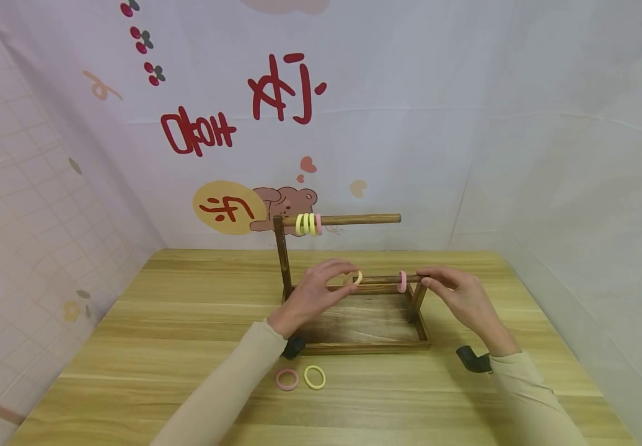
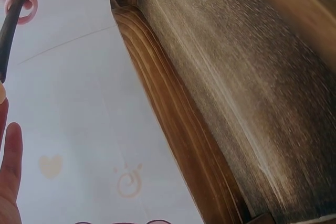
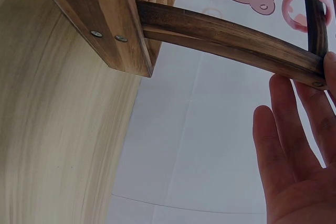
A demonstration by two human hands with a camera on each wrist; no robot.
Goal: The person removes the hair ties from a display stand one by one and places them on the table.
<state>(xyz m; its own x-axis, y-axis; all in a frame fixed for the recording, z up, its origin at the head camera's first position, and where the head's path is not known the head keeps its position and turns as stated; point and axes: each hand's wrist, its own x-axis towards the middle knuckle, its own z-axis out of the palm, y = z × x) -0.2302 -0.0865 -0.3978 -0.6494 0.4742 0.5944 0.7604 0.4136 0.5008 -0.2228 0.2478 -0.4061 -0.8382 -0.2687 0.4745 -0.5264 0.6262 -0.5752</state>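
In the head view, my left hand pinches a pale yellow ring at the left, free end of the lower rod of a dark wooden rack. Whether the ring encircles the rod's tip I cannot tell. One pink ring hangs farther right on that rod. My right hand grips the rack at the top of the short post, with thumb and fingertips at the rod's fixed end. Several yellow rings and one pink ring hang on the upper rod.
On the table in front of the rack lie a loose pink ring and a loose yellow ring. The rack's tray base has a raised rim. A tall post stands at its left. Behind hangs a printed white cloth.
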